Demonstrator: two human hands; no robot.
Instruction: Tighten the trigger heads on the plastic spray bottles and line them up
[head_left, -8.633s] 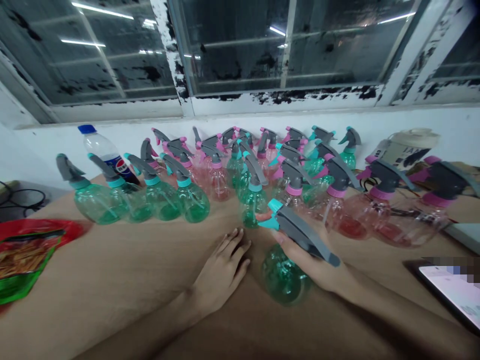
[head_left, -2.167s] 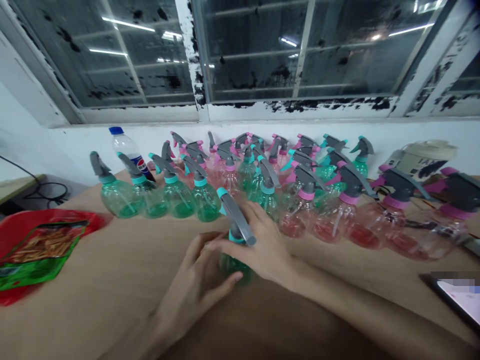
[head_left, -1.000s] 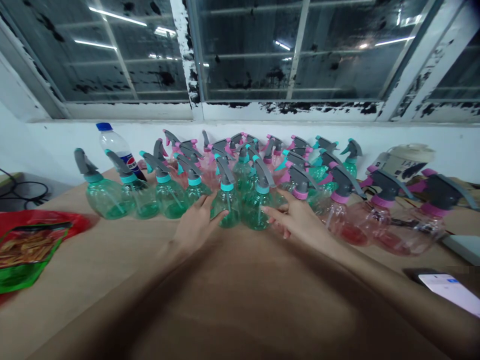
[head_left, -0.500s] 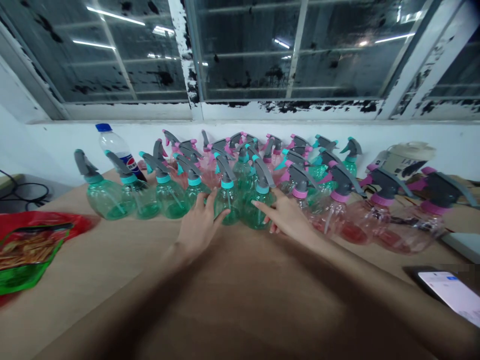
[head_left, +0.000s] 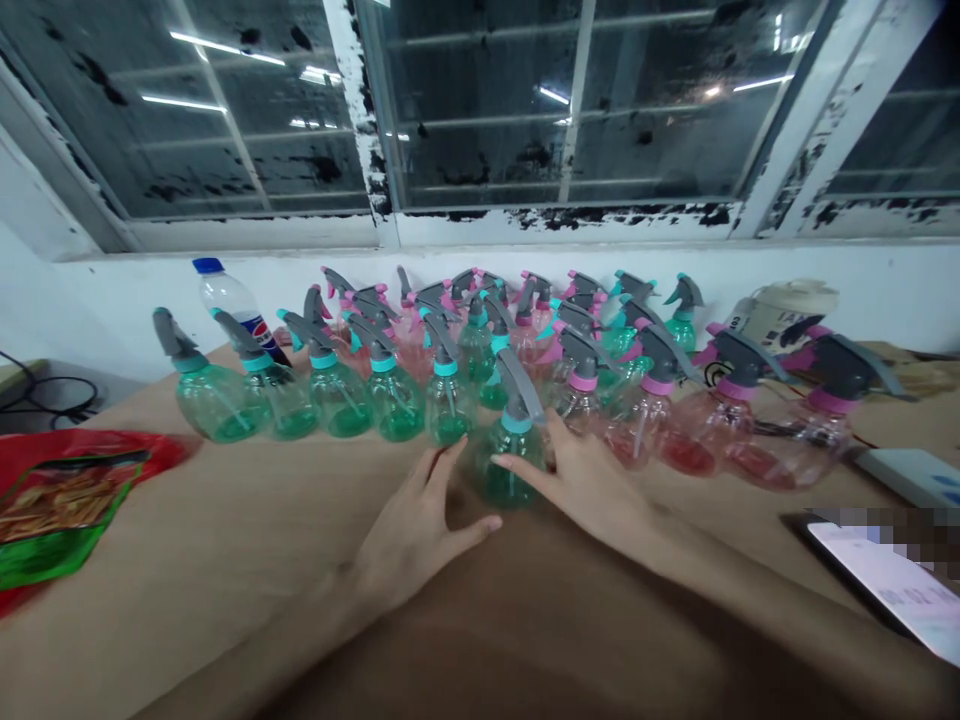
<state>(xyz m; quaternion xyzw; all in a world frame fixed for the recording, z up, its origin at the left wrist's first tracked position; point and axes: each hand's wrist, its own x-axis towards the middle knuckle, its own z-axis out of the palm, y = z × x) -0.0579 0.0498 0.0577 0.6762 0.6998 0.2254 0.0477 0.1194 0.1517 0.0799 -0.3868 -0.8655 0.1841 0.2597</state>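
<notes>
A green spray bottle (head_left: 501, 486) with a grey trigger and teal collar stands on the brown table (head_left: 225, 560), a little in front of the rows of bottles. My right hand (head_left: 592, 485) holds it from the right, thumb behind it and index finger across its front. My left hand (head_left: 420, 525) lies on the table just left of the bottle, fingers spread and holding nothing. Whether it touches the bottle I cannot tell.
Several green spray bottles (head_left: 330, 395) line the left and several pink ones (head_left: 675, 440) the right, under a window wall. A Pepsi bottle (head_left: 229, 310) stands behind them. There is a snack bag (head_left: 52, 505) at the left, a lit phone (head_left: 889, 580) at the right and a white container (head_left: 784, 310) at the back.
The green bottle has come out of the front row toward me with my right hand around it. My left hand has drawn back from the neighbouring bottle onto the table.
</notes>
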